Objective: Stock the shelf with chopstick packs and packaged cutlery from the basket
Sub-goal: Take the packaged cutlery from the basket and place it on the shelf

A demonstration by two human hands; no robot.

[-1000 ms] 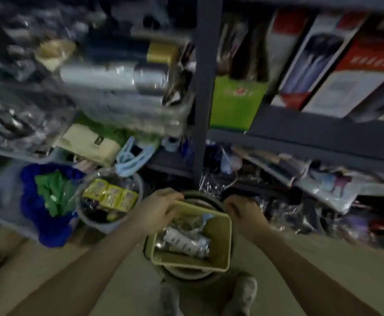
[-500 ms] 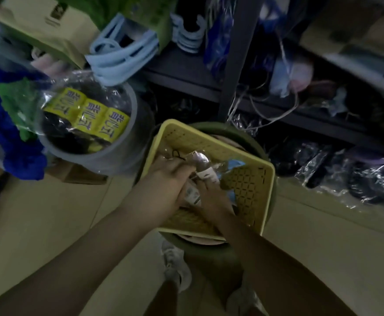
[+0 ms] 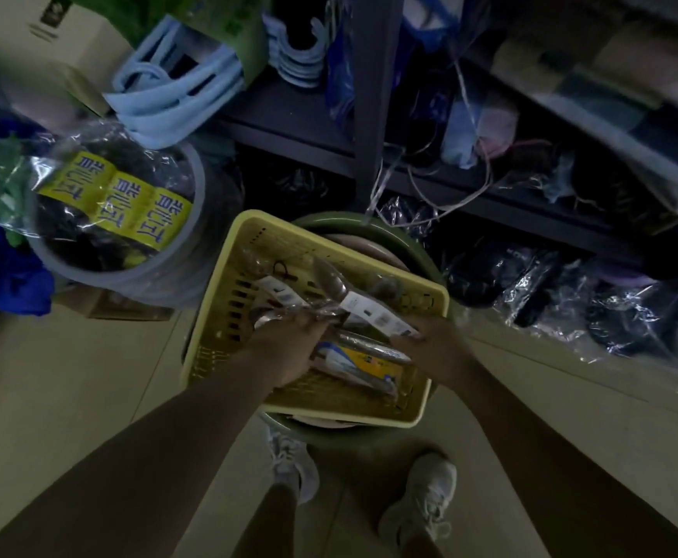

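Now both hands reach into the yellow perforated plastic basket (image 3: pixel 224 316): left hand (image 3: pixel 289 348) and right hand (image 3: pixel 434 348) each grip clear-wrapped spoon packs (image 3: pixel 329 292), likely gathering them for shelving

Clutter around the stocking spot, seen from above

A grey bucket (image 3: pixel 192 243) at ten o'clock holds clear-wrapped dark goods with yellow labels (image 3: pixel 121 199). Pale blue plastic hangers (image 3: pixel 168 102) lie at eleven, beside a cardboard box (image 3: pixel 39 38). Blue and green cloth (image 3: pixel 3 251) sits at nine. Crinkled clear bags (image 3: pixel 562 300) spread at three. A green tub (image 3: pixel 417 243) stands at centre; grey sneakers (image 3: pixel 421 505) at six.
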